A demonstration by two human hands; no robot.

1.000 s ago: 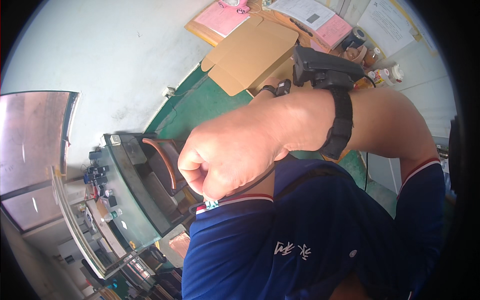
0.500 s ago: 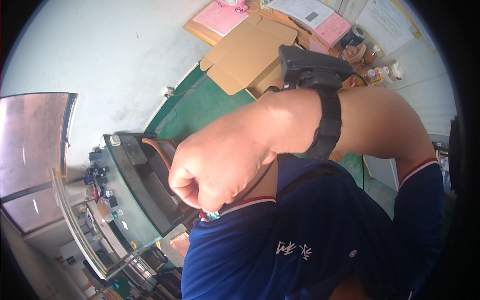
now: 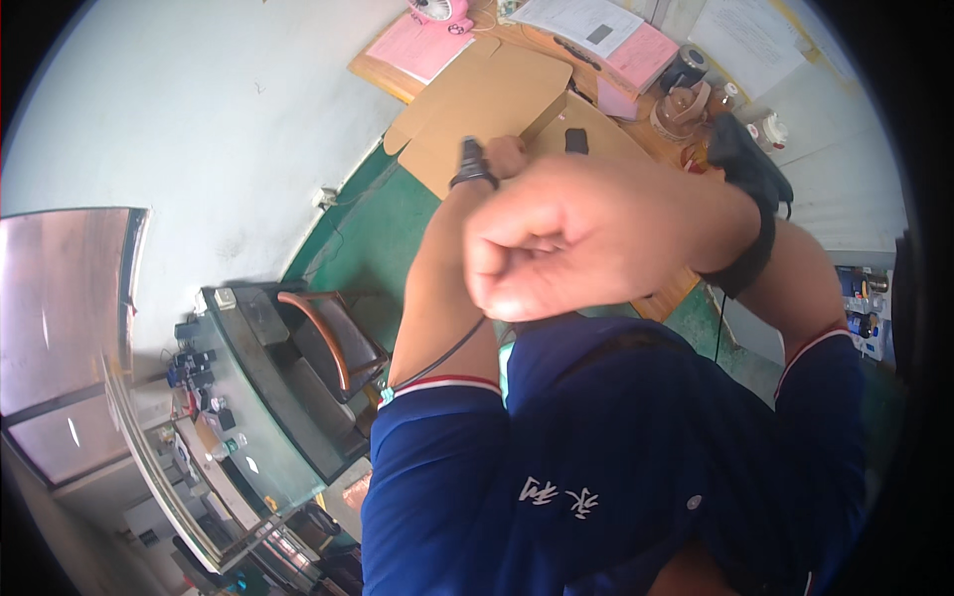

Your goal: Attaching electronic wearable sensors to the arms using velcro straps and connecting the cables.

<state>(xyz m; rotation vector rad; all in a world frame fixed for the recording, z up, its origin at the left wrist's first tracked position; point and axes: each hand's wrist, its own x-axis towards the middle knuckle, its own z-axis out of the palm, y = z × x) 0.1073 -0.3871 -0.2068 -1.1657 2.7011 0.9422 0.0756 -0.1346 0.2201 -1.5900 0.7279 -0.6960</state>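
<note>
My right hand (image 3: pixel 556 243) is raised in front of my chest, its fingers curled into a loose fist with nothing visible in it. A black device on a strap (image 3: pixel 750 199) sits at that wrist. Beyond it, my left hand (image 3: pixel 507 156) is at the open cardboard box (image 3: pixel 477 99); its fingers are too hidden to read. A black wrist device (image 3: pixel 471 164) is strapped on that arm. At my left sleeve's hem is a small light-blue clip (image 3: pixel 388 395), with a thin black cable (image 3: pixel 447 356) running along the arm. A small black object (image 3: pixel 576 140) lies in the box.
The box rests on a wooden desk with pink papers (image 3: pixel 422 48), a pink fan (image 3: pixel 442 12), a dark cup (image 3: pixel 686 66) and bottles. A brown-armed chair (image 3: pixel 333 343) stands by a glass-topped table (image 3: pixel 243 372) on the left. The floor (image 3: pixel 368 233) is green.
My right hand has moved away from the left sleeve's clip, to the right and upward. My left forearm and hand, mostly covered before, now show. The view has shifted slightly.
</note>
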